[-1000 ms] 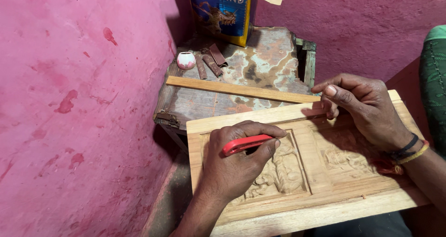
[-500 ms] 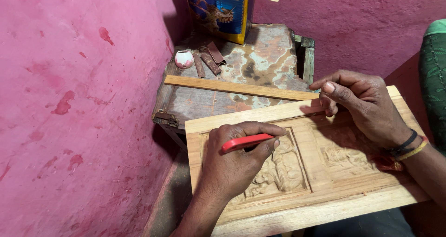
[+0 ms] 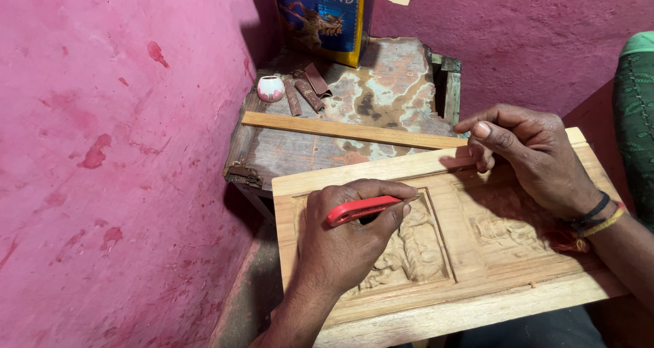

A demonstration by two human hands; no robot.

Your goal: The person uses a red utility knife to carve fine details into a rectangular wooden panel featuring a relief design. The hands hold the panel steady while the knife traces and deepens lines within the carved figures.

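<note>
Barely shifted since the earlier frame: left hand pinching red-handled tool over carved wooden panel at counter's near edge; right hand, fingers curled, pressed on panel's far rim, apparently to steady it for carving.

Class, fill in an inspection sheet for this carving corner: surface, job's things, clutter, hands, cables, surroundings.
Surface: worn, patchy table top.
Job's things: carved wooden panel with two relief fields; red-handled tool.
Clutter: wooden strip, small pink-and-white pot, brown strips, blue and yellow carton.
Hands: left hand grips the red-handled tool over the left relief; right hand rests on the panel's top edge.
Cables: nothing seen.
Surroundings: pink walls.
</note>
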